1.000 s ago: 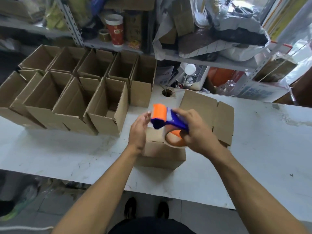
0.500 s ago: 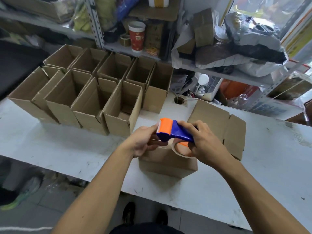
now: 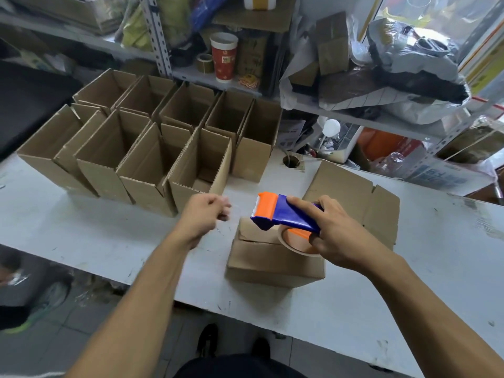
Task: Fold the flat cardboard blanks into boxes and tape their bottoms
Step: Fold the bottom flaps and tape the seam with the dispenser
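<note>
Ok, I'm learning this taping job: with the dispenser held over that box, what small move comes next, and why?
Probably lay the tape's free end on the upturned brown cardboard box. Its flap seam looks untaped; the right hand grips the orange-and-blue tape dispenser just above it, and the left hand's fingers pinch beside the cutter, seemingly drawing tape out, though blurred.

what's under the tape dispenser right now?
Under the tape dispenser, held by the right hand, sits a small cardboard box on the white table, bottom flaps up. The dispenser and hand hide part of the flap seam, so any tape there cannot be seen.
</note>
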